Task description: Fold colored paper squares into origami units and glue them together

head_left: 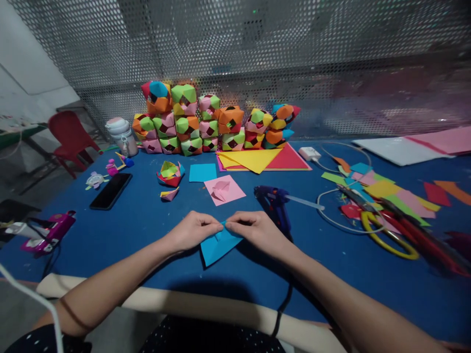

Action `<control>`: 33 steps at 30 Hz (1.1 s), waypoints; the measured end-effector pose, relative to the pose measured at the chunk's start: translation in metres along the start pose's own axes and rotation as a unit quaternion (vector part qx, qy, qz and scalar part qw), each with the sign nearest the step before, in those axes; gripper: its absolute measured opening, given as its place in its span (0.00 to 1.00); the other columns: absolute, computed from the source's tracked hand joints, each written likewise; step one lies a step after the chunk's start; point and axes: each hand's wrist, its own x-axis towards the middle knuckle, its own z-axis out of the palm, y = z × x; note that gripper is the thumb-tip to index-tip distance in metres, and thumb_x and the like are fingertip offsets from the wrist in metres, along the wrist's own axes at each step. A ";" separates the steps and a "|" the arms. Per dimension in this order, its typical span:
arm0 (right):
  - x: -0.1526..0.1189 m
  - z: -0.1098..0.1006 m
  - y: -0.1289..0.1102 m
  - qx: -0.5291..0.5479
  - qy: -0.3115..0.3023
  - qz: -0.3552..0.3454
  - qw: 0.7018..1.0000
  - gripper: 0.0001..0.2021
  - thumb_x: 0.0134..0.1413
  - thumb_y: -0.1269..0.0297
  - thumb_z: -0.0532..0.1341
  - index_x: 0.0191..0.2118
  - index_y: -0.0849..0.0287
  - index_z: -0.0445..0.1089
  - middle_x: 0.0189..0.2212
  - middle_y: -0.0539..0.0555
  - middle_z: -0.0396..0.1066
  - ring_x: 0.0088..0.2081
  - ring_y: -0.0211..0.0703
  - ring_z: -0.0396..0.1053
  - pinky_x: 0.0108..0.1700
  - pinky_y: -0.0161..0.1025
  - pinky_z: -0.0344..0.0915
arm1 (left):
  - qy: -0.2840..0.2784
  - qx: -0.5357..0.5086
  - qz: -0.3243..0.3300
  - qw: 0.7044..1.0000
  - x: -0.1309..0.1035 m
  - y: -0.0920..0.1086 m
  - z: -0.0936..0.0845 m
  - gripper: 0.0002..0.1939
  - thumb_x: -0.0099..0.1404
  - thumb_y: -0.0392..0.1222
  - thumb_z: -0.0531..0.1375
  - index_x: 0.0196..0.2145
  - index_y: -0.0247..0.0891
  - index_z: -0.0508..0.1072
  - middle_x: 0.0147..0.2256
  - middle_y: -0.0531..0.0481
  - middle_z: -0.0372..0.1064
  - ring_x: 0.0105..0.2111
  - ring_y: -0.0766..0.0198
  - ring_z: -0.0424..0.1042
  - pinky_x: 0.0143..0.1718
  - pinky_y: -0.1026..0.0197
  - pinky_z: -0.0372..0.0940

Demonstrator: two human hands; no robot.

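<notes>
A blue sheet of paper [217, 248], partly folded, is between my two hands over the front middle of the table. My left hand [193, 230] pinches its upper edge between thumb and fingers. Close beside it, my right hand [257, 230] pinches the same edge, with the fingertips of both hands nearly touching. Just beyond them lies a pink paper square [235, 192] with a small folded pink piece [221, 190] on it. Behind that is a flat blue paper square [203, 172]. A dark blue glue gun [277, 203] with a clear glue stick lies right of my right hand.
Stacked folded-paper balls [187, 126] line the back, beside a bottle [122, 136]. Yellow and red sheets [290, 161] lie before them. Left are a phone [111, 191] and a purple glue gun [55, 234]. Right are paper scraps [382, 189], yellow-handled scissors [388, 240] and a white cable [342, 230].
</notes>
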 end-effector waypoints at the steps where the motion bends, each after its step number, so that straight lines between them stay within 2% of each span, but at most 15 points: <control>1: 0.000 0.000 0.000 0.000 -0.001 0.001 1.000 0.08 0.48 0.65 0.58 0.27 0.60 0.74 0.25 0.50 0.73 0.29 0.38 0.66 0.32 0.34 0.59 | -0.002 0.002 0.000 1.000 0.000 0.000 0.000 0.13 0.57 0.45 0.56 0.24 0.34 0.73 0.22 0.55 0.64 0.24 0.70 0.57 0.26 0.67 0.53; 12: -0.001 -0.001 0.001 0.019 -0.011 0.035 0.999 0.09 0.49 0.62 0.58 0.27 0.60 0.74 0.23 0.49 0.71 0.27 0.37 0.65 0.31 0.34 0.59 | 0.001 0.008 -0.005 1.000 -0.001 0.002 0.002 0.13 0.55 0.45 0.57 0.20 0.34 0.70 0.19 0.57 0.58 0.22 0.71 0.54 0.24 0.67 0.50; 16: 0.000 -0.004 0.003 0.008 -0.032 0.016 0.999 0.11 0.51 0.61 0.57 0.30 0.60 0.74 0.25 0.50 0.72 0.28 0.38 0.66 0.32 0.35 0.60 | 0.002 0.016 -0.002 1.000 -0.003 0.003 0.002 0.13 0.56 0.45 0.56 0.21 0.34 0.71 0.19 0.56 0.58 0.21 0.71 0.54 0.23 0.66 0.50; 20: -0.001 -0.007 0.004 0.008 -0.035 -0.008 0.999 0.10 0.52 0.62 0.56 0.33 0.59 0.74 0.31 0.51 0.74 0.33 0.40 0.67 0.36 0.35 0.61 | 0.004 0.029 0.005 1.000 -0.004 0.003 0.002 0.12 0.56 0.44 0.56 0.22 0.34 0.71 0.19 0.56 0.59 0.21 0.71 0.55 0.23 0.66 0.51; 22: -0.002 -0.006 0.003 0.002 -0.033 -0.008 0.999 0.09 0.50 0.62 0.58 0.34 0.60 0.73 0.30 0.51 0.73 0.31 0.39 0.67 0.33 0.35 0.61 | 0.002 0.040 0.016 0.999 -0.004 0.003 0.003 0.13 0.57 0.44 0.55 0.21 0.34 0.70 0.19 0.56 0.58 0.21 0.71 0.54 0.23 0.67 0.50; 25: -0.003 -0.001 0.003 -0.014 -0.036 -0.011 0.999 0.07 0.49 0.64 0.59 0.32 0.61 0.72 0.25 0.50 0.70 0.27 0.37 0.64 0.28 0.33 0.59 | -0.006 0.060 0.028 0.998 -0.005 0.002 0.005 0.13 0.58 0.43 0.54 0.21 0.34 0.70 0.19 0.56 0.57 0.22 0.71 0.54 0.23 0.67 0.50; 28: -0.003 0.003 0.003 -0.035 -0.022 -0.043 0.998 0.06 0.51 0.68 0.58 0.28 0.61 0.71 0.25 0.50 0.71 0.28 0.36 0.65 0.31 0.33 0.60 | -0.013 0.080 0.027 0.996 -0.005 0.001 0.006 0.13 0.58 0.43 0.55 0.22 0.33 0.70 0.19 0.56 0.57 0.22 0.71 0.55 0.23 0.68 0.50; 33: -0.003 0.004 0.003 -0.072 0.005 -0.092 0.993 0.07 0.52 0.69 0.56 0.26 0.60 0.69 0.26 0.50 0.71 0.29 0.37 0.67 0.32 0.34 0.61 | -0.020 0.102 0.014 0.994 -0.004 0.002 0.004 0.10 0.57 0.42 0.56 0.27 0.34 0.74 0.21 0.55 0.62 0.24 0.69 0.59 0.24 0.68 0.53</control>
